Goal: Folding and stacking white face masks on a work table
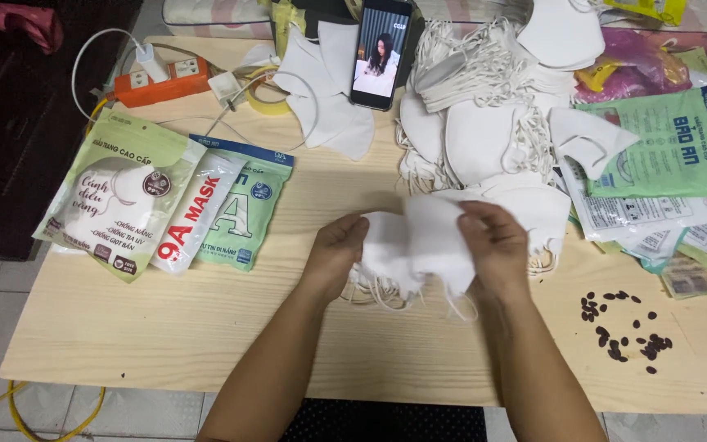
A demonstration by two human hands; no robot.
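Gripping a small stack of white face masks [413, 245] between them, both hands hover just above the middle of the pale wooden counter [165, 327]. The left hand [335, 250] is closed around the stack's left edge, thumb on top, and the right hand [497, 245] is closed on its right edge, fingers curled over the fabric. Held from both sides like this, the masks seem to be squared together so that they sit as one flat bundle; their thin ear loops dangle loose below, brushing the counter.

Taking that stack as the landmark: just behind it and to its right rises a big loose heap of white masks [484, 106], near enough to draw from without stretching. Directly behind it a phone [380, 53] stands propped upright with its screen lit, angled toward the person, probably so it can be watched while working. Well to the stack's left lie three flat printed mask packets [165, 200], fanned side by side in green, white and blue. Behind those sits an orange power strip [161, 80] with a white charger plugged in. To the stack's right, empty printed bags [664, 164] overlap in a pile, and nearer the counter's front edge on that side lies a scatter of small dark seeds [625, 327].
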